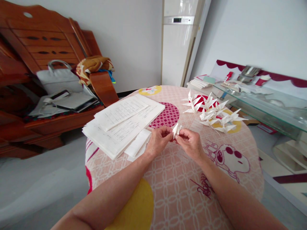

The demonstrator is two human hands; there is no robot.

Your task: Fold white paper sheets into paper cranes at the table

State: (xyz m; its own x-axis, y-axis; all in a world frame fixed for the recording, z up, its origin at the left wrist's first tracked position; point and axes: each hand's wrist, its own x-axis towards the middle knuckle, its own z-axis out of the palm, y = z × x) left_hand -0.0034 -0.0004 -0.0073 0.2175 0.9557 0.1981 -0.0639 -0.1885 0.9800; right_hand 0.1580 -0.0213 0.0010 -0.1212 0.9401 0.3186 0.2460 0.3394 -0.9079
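Note:
My left hand and my right hand meet above the round table, both pinching a small folded piece of white paper between their fingertips. The paper stands upright between the two hands. Several finished white paper cranes lie in a cluster on the table's far right. A thick stack of printed sheets lies to the left of my left hand, with smaller cut white slips beside it.
The table wears a pink patterned cloth with a cartoon dog. A wooden bench at the left holds a grey bag and papers. A glass-topped stand with clutter is at the right; a white floor air conditioner stands behind.

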